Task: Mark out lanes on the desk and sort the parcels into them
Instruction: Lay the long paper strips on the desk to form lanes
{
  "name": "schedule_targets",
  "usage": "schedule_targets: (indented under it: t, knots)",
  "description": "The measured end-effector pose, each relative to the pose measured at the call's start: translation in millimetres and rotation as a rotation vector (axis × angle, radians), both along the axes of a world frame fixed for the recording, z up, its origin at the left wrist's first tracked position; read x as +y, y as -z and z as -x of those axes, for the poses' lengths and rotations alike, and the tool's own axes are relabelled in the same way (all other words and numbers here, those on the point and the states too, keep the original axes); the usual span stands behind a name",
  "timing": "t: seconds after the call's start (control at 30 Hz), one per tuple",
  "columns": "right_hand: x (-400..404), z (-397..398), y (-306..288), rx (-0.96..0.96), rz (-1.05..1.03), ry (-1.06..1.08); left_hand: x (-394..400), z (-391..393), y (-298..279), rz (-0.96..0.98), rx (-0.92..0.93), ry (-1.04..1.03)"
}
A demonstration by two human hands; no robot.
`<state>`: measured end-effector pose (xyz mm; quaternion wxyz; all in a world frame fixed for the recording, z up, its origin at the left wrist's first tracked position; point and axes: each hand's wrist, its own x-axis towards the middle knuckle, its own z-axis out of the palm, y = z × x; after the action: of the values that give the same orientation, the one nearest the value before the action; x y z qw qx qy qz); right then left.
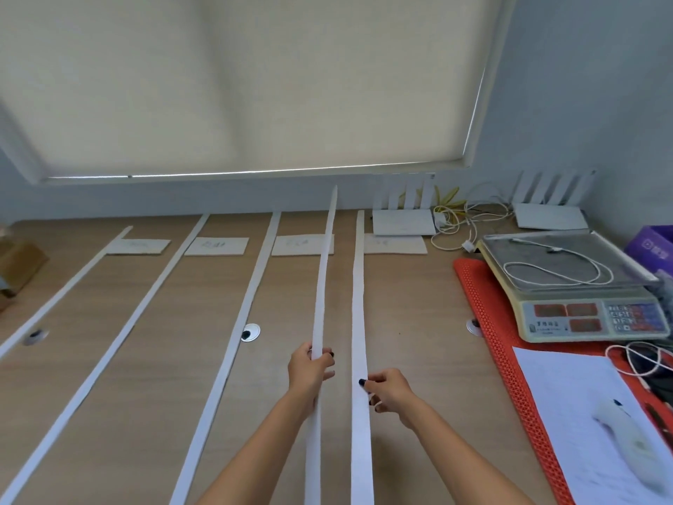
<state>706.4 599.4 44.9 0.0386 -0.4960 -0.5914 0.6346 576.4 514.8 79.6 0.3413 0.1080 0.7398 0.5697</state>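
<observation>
Strips of white paper lie lengthwise down the desk (418,322); your left hand (309,373) grips one lifted strip (322,278) at lower centre, your right hand (391,391) pinches its flat neighbour (358,304).

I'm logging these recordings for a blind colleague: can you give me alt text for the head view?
The left hand grips a long white strip lifted off the wooden desk, while the right hand pinches a second strip lying beside it. Three more strips and four paper labels mark lanes; a scale sits at right.
</observation>
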Motion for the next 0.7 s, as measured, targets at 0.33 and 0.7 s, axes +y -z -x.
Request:
schedule_targets:
  t: [0.33, 0.7]
  knots:
    - [1.6, 21.7, 12.6, -0.006, 0.022, 0.000, 9.4, 15.2, 1.7, 0.006, -0.011, -0.018]
    - [0.0, 22.9, 17.6, -0.053, 0.015, -0.014, 22.2, 24.8, 9.0, -0.041, -0.035, 0.032]
